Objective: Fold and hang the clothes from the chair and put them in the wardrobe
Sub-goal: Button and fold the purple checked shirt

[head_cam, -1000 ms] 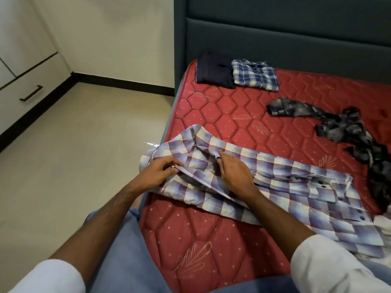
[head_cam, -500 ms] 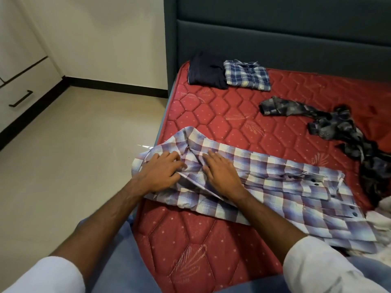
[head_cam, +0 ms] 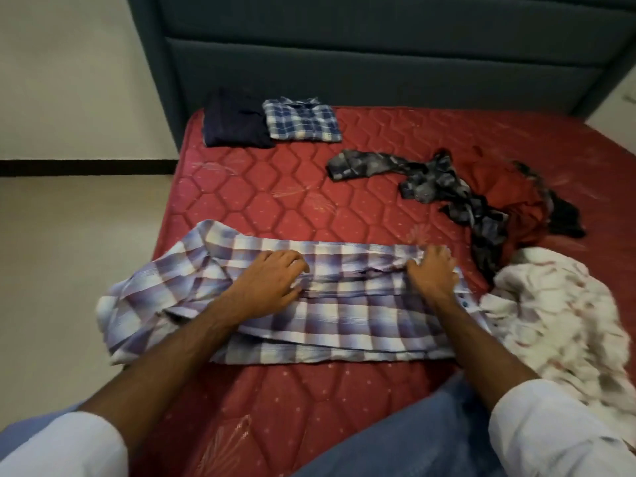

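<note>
A purple and white checked shirt [head_cam: 344,315] lies stretched across the near part of the red mattress [head_cam: 275,197], folded lengthwise. My left hand [head_cam: 272,280] rests on the shirt's middle, fingers bent and pressing into the cloth. My right hand [head_cam: 433,270] sits on the shirt's right end, its fingers curled into a bunched fold there. The shirt's left end [head_cam: 137,304] hangs over the mattress edge.
A folded dark garment [head_cam: 234,122] and a folded blue checked shirt [head_cam: 303,120] lie by the grey headboard [head_cam: 344,63]. A crumpled grey patterned garment [head_cam: 447,191], a red cloth [head_cam: 523,215] and a white patterned cloth [head_cam: 557,321] lie at right. Beige floor [head_cam: 69,253] lies left.
Both hands have slid to the right along the shirt; the right hand went from the middle to the right end. The view has swung right, and the cupboard has left the frame.
</note>
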`<state>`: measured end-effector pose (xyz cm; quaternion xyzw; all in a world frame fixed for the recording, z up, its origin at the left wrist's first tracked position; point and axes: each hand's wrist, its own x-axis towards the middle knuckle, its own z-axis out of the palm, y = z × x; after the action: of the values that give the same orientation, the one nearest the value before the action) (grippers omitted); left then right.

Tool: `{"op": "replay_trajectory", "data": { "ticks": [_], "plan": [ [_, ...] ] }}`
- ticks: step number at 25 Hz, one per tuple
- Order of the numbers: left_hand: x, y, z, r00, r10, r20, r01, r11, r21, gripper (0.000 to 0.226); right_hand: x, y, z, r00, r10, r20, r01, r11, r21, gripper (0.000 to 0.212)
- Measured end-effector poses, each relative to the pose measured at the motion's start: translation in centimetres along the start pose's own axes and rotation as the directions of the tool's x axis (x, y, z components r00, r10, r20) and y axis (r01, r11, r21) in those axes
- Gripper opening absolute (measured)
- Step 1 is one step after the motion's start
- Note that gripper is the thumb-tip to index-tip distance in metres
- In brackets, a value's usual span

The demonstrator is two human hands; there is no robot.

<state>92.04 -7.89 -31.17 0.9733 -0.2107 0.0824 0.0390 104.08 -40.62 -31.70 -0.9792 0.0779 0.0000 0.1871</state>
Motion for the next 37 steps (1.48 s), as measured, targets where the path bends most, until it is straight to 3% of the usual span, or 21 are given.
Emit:
{"op": "replay_trajectory", "data": {
  "ticks": [2,3,6,9,11,14,16,19,22,24,27,31,35,37],
  "plan": [
    [3.4,2.7,2.0,0.992,0.027,0.121,-0.022,0.999,-0.038,0.056,1.0,4.9,-2.2,0.989,0.145,0.002,-0.144,0.987,-0.068,0.059],
    [5.0,4.4,2.8,0.982,0.031,0.184,-0.02,0.998,-0.064,0.066,1.8,7.3,-2.6,0.986,0.159,0.044,-0.159,0.987,-0.009,0.061],
    [9.1,9.7,5.3,0.946,0.016,0.324,0.028,0.991,-0.13,0.091,3.4,11.9,-4.0,0.948,0.143,0.284,-0.231,0.924,0.304,0.059],
    [11.3,14.3,7.5,0.941,-0.084,0.328,0.128,0.985,-0.116,0.111,4.6,12.6,-5.2,0.916,0.053,0.398,-0.23,0.882,0.412,0.051],
    [12.4,16.4,8.8,0.945,-0.146,0.293,0.179,0.98,-0.09,0.112,4.7,12.3,-5.9,0.831,-0.005,0.556,-0.344,0.78,0.522,0.048],
    [12.9,17.8,9.8,0.956,-0.202,0.213,0.228,0.968,-0.106,0.099,3.4,12.1,-7.1,0.641,-0.045,0.766,-0.573,0.635,0.518,0.048],
    [13.0,18.3,9.9,0.957,-0.215,0.194,0.242,0.962,-0.127,0.093,2.8,12.4,-6.7,0.626,-0.03,0.78,-0.633,0.565,0.53,0.049],
    [13.4,19.1,9.5,0.953,-0.22,0.21,0.261,0.947,-0.189,0.086,2.0,12.9,-6.3,0.613,-0.128,0.78,-0.714,0.335,0.615,0.048],
    [14.2,20.3,9.2,0.946,-0.237,0.219,0.289,0.924,-0.25,0.082,1.6,13.2,-6.0,0.598,-0.181,0.78,-0.716,0.316,0.622,0.039],
    [14.7,20.8,9.5,0.951,-0.24,0.197,0.289,0.916,-0.28,0.082,1.7,12.9,-6.0,0.654,-0.197,0.73,-0.677,0.279,0.681,0.035],
    [15.1,21.7,9.8,0.962,-0.231,0.146,0.265,0.917,-0.298,0.082,1.5,12.4,-5.9,0.715,-0.262,0.648,-0.636,0.143,0.759,0.052],
    [16.1,23.2,9.6,0.941,-0.318,0.116,0.338,0.853,-0.397,0.078,1.4,12.2,-5.5,0.708,-0.277,0.649,-0.654,0.089,0.751,0.061],
    [17.4,25.2,8.3,0.89,-0.442,0.11,0.401,0.646,-0.65,0.079,1.6,9.4,-6.6,0.694,-0.36,0.624,-0.649,0.062,0.758,0.051],
    [17.3,25.7,7.3,0.838,-0.53,0.132,0.388,0.408,-0.827,0.073,1.4,7.0,-7.3,0.691,-0.346,0.635,-0.652,0.082,0.754,0.047]
  ]
}}
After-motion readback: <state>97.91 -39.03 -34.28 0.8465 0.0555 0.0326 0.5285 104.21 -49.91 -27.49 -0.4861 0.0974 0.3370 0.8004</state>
